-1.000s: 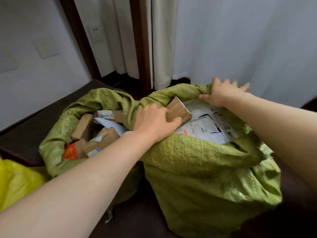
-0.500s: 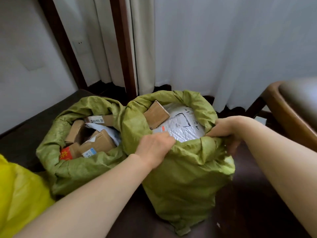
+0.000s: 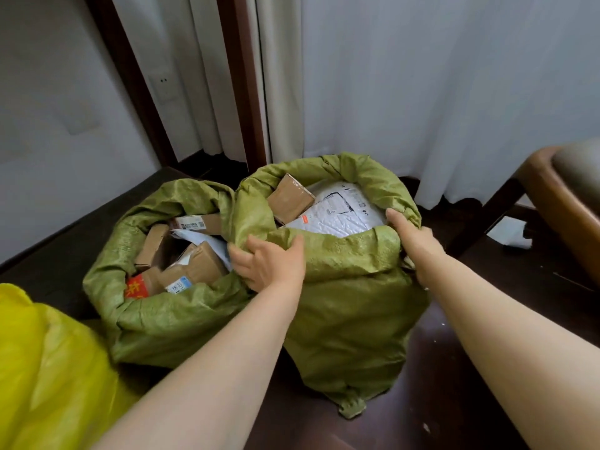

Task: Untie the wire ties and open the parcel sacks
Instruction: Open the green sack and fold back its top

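Two green woven parcel sacks stand open side by side on the dark floor. The left sack (image 3: 156, 319) shows several cardboard boxes. The right sack (image 3: 350, 303) holds a brown box (image 3: 290, 198) and a white padded mailer (image 3: 337, 209), and its mouth is rolled down into a thick rim. My left hand (image 3: 269, 264) grips the near-left part of that rim, fingers curled over the fold. My right hand (image 3: 410, 241) holds the rim's right side, thumb on top and fingers hidden behind the fabric. No wire tie is visible.
A bright yellow sack (image 3: 42, 368) fills the lower left corner. A brown wooden chair (image 3: 565, 203) stands at the right, with a scrap of white paper (image 3: 509, 237) on the floor beneath it. Pale curtains (image 3: 422, 92) hang just behind the sacks.
My right hand came from the sack's far rim to its right side. My left hand shifted along the near rim. The right sack's rim is rolled lower and its mouth is wider.
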Action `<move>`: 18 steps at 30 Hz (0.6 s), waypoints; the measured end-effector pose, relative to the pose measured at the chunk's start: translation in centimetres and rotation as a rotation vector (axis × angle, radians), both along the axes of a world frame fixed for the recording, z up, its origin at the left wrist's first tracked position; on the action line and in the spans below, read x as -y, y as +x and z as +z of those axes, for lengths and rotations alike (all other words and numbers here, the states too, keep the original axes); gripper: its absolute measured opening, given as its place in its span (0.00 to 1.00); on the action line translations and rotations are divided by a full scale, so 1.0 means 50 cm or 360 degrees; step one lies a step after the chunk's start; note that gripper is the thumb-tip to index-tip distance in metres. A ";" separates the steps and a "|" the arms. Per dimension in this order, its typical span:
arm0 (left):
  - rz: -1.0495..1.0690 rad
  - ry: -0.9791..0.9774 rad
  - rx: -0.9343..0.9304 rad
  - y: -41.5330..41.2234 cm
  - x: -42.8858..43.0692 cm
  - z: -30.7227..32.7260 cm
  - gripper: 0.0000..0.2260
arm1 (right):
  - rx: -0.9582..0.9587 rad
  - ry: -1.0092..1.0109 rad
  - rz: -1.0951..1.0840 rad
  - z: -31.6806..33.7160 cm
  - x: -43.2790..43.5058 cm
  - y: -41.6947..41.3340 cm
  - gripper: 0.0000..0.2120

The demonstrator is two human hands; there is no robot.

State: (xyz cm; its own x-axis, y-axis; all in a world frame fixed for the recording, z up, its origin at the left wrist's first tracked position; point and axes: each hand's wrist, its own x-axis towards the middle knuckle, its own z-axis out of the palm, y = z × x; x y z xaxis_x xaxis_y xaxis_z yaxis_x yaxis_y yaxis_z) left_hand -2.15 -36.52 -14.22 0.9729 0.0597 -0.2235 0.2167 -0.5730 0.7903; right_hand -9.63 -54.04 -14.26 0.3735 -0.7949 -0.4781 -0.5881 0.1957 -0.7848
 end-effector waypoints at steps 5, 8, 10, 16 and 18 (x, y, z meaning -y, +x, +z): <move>0.0306 -0.0470 -0.0302 0.078 0.010 -0.027 0.21 | 0.0346 0.0367 -0.0218 -0.014 0.003 -0.007 0.53; 0.0276 -0.0470 -0.0391 0.099 0.006 -0.022 0.31 | 0.0439 0.0448 -0.0197 -0.025 -0.001 -0.009 0.44; 0.0234 -0.0341 -0.0409 0.108 0.010 -0.020 0.32 | 0.0403 0.0424 -0.0153 -0.025 -0.007 -0.008 0.46; 0.0546 -0.0939 -0.0471 0.096 0.029 0.007 0.17 | 0.0548 0.0528 -0.0350 -0.025 0.010 -0.018 0.45; 0.0628 -0.1465 -0.0765 0.097 0.031 0.021 0.15 | 0.0705 0.0606 -0.0403 -0.043 0.022 -0.023 0.45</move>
State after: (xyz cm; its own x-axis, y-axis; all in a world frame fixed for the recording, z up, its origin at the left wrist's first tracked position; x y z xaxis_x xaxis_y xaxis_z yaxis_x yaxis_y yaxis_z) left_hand 2.68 -38.07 -13.15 0.7223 -0.0368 -0.6906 0.6527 0.3660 0.6633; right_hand -10.77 -55.12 -16.39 0.4234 -0.6891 -0.5881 -0.1228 0.5995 -0.7909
